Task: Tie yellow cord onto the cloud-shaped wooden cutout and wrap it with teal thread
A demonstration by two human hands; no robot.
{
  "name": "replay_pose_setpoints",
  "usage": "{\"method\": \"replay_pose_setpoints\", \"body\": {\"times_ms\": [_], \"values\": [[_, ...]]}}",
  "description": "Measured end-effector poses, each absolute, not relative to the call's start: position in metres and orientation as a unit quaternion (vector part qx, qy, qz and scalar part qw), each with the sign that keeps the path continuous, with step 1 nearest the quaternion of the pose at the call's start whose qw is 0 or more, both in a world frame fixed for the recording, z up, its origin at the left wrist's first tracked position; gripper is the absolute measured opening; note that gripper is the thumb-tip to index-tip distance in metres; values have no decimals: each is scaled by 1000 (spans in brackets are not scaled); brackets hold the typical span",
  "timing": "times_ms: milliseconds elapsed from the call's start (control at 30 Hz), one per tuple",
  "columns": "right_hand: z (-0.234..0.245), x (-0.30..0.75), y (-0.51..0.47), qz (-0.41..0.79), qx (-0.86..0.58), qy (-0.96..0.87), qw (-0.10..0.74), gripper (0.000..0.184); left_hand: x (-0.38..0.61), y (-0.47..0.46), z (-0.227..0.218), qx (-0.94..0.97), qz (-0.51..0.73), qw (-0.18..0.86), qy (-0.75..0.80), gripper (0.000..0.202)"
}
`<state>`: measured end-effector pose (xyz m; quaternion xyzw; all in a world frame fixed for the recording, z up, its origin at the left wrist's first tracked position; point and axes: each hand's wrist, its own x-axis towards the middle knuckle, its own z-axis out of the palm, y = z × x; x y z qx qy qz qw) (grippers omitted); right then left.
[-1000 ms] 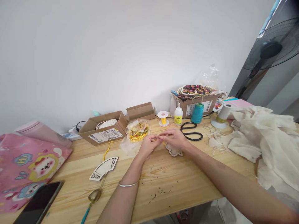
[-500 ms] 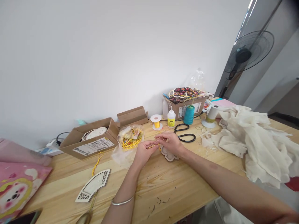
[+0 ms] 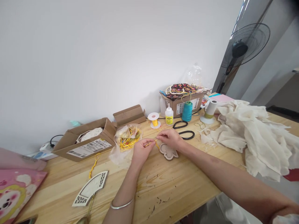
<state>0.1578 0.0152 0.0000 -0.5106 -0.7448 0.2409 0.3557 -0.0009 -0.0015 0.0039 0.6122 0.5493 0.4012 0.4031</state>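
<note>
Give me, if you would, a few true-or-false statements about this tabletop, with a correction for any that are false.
1. The left hand and right hand both pinch a thin yellow cord. True.
2. A silver bangle circles the right wrist. False: it is on the left wrist.
3. Black-handled scissors lie on the pale wooden table. True.
4. A scalloped wooden cutout sits inside the brown cardboard box. False: it lies on the table, by the right hand.

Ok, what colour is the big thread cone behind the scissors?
The thread cone is teal, seen clearly in the head view.
</note>
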Motion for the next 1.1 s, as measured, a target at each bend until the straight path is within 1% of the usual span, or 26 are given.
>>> {"method": "replay_pose_setpoints", "body": {"times_ms": [100,200,267,467,567,767,933,1100], "values": [[5,156,11,203,-505,-771,330,21,-4,1,2,611,401,381,567,23],[7,153,7,212,-503,-770,329,21,-5,3,1,612,402,358,580,23],[6,151,6,253,-508,-744,353,22,-5,3,2,618,403,354,575,22],[3,147,8,466,-462,-615,436,28,2,-2,6,627,418,391,529,20],[5,148,8,517,-448,-567,459,32,4,-4,7,612,430,417,517,21],[12,148,6,527,-444,-565,454,33,3,-4,8,590,447,442,507,22],[8,147,6,518,-451,-578,441,31,4,-3,6,577,443,449,520,24],[1,146,7,482,-443,-611,446,23,4,1,-3,576,460,443,510,22]]}}
